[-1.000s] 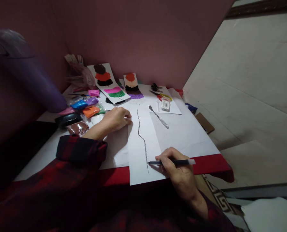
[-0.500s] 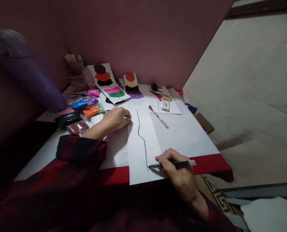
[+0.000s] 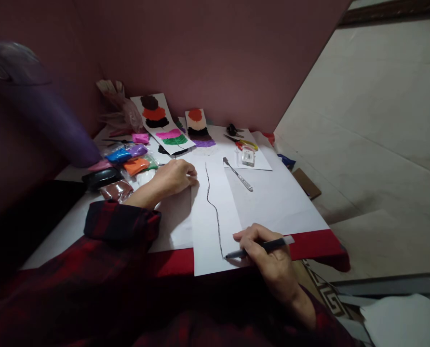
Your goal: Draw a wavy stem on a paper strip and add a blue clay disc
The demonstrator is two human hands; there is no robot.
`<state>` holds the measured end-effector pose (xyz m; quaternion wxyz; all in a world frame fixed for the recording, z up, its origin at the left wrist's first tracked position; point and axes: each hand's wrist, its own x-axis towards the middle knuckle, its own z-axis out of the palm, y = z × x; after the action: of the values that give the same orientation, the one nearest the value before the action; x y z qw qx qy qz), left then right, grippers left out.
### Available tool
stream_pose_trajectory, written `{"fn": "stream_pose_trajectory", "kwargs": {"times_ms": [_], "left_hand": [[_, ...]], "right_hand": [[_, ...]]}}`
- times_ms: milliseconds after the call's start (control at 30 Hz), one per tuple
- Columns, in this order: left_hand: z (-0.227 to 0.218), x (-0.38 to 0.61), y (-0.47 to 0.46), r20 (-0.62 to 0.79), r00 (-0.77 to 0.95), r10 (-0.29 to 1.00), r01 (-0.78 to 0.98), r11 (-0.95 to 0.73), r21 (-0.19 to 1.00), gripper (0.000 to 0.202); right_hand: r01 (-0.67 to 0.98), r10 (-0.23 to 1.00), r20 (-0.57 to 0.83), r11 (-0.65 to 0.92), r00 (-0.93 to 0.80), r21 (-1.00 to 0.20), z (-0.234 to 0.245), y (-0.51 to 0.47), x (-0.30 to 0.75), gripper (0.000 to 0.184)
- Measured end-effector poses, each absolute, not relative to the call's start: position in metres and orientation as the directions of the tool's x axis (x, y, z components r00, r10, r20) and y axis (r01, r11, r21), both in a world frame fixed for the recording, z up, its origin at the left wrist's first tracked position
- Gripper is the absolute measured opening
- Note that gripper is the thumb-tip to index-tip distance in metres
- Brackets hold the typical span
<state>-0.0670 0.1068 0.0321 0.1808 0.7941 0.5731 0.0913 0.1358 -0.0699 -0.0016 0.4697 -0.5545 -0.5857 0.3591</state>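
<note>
A long white paper strip [image 3: 215, 226] lies lengthwise in front of me, its near end past the table's front edge. Down its middle runs a wavy black line [image 3: 217, 214]. My right hand [image 3: 269, 255] grips a dark felt-tip pen [image 3: 271, 245] with a pale end, its tip at the bottom of that line. At the strip's left edge, my left hand [image 3: 175, 177] has curled fingers that hold the paper down; its fingertips are partly hidden. A metal craft knife or spatula-like tool [image 3: 238, 174] lies right of the strip.
Packets of coloured clay [image 3: 136, 166] cluster on the left, near a purple bottle [image 3: 52, 106]. Cards with coloured bands [image 3: 169, 137] lie at the back. Scissors [image 3: 249, 144] and a small clear box [image 3: 248, 156] rest back right. A red cloth [image 3: 319, 246] hangs over the table edge.
The pen tip has moved slightly down and right, and the black line now reaches darker to its lower end. My left hand has stayed in place.
</note>
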Motion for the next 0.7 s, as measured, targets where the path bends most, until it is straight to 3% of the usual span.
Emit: {"fn": "stream_pose_trajectory", "kwargs": {"times_ms": [233,567,700], "left_hand": [[0.0315,-0.0678,0.107,-0.052,0.337,0.94,0.871,-0.29,0.396,0.028],[0.0315,-0.069,0.1075,-0.05,0.351,0.935,0.862,-0.302,0.407,0.031],[0.0316,-0.0683,0.1073,-0.055,0.346,0.936,0.866,-0.297,0.402,0.029]], "right_hand": [[0.167,0.991,0.058,0.037,0.124,-0.985,-0.0067,-0.0688,0.1342,0.028],[0.291,0.984,0.167,0.141,0.068,-0.946,-0.006,-0.069,0.1371,0.033],[0.24,0.986,0.119,0.088,0.119,-0.967,-0.0043,-0.0696,0.1355,0.03]]}}
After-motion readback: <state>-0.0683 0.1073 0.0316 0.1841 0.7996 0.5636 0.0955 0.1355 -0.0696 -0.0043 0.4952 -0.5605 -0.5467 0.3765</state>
